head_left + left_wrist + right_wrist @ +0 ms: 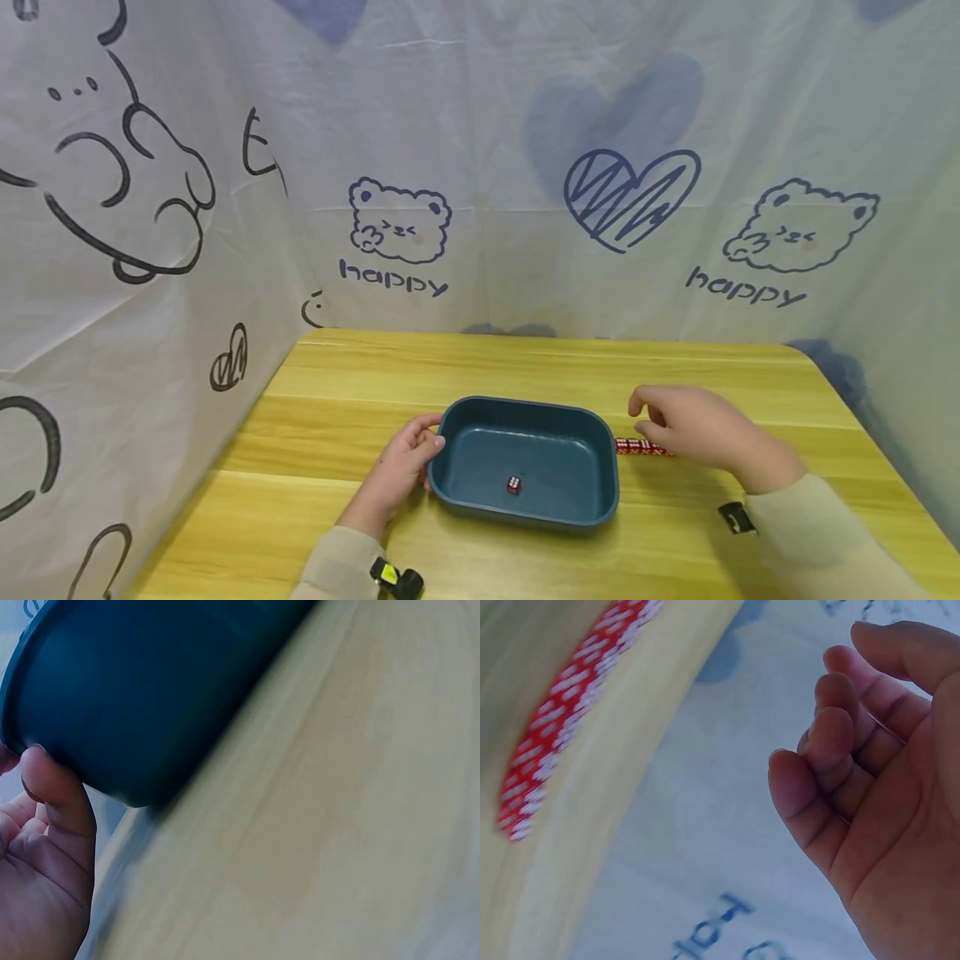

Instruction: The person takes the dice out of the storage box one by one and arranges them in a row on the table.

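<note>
A dark teal plastic tray [525, 408] with rounded corners sits on the table, and one red-and-white die [513, 485] lies inside it. My left hand [405, 462] grips the tray's left end, thumb at the rim. The left wrist view shows that hand [49, 847] by the tray's outer wall [135, 697]. Right of the tray runs a row of red dice with white spots [637, 447], its right part hidden by my right hand [697, 425]. That hand is above the row, fingers loosely bent and holding nothing, as the right wrist view also shows.
The wooden table [360, 367] ends at the back against a white cloth [510, 275] printed with bears and hearts. More cloth hangs on the left and right sides. A small black camera is strapped to each wrist.
</note>
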The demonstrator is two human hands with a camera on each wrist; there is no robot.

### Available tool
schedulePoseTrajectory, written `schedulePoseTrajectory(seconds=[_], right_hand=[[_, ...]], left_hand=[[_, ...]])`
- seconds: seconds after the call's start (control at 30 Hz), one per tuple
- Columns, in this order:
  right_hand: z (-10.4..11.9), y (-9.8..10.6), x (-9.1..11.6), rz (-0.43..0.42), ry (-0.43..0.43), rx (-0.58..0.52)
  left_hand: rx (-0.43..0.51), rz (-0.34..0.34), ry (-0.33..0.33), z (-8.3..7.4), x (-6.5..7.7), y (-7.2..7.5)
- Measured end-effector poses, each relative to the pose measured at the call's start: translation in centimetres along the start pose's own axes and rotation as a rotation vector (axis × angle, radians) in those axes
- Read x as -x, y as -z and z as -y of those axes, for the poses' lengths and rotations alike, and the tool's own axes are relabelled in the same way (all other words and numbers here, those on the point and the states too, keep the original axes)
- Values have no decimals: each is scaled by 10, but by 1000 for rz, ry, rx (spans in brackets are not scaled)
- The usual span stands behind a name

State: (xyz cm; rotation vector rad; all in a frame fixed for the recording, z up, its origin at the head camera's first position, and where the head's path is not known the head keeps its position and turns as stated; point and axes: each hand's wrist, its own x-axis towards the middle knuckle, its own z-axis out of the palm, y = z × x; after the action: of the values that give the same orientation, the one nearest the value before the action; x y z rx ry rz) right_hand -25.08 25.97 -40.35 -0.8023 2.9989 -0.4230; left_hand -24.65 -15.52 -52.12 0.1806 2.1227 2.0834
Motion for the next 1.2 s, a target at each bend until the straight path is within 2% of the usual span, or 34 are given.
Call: schedulePoseTrajectory(seconds=[0.3,0.47,0.67,0.87,1.2], right_hand=[[56,7,-24,70,117,36],[82,-1,-46,91,215,67],[111,-13,-65,177,307,64],[128,-35,-84,265,347,83],[136,-62,-100,370,311,118]], left_hand=[[-17,-7,4,-1,0,1],[-22,-10,7,0,2,2],[-2,-1,-1,0,3,0],[16,12,-8,2,0,1],[22,24,-12,7,-3,3]])
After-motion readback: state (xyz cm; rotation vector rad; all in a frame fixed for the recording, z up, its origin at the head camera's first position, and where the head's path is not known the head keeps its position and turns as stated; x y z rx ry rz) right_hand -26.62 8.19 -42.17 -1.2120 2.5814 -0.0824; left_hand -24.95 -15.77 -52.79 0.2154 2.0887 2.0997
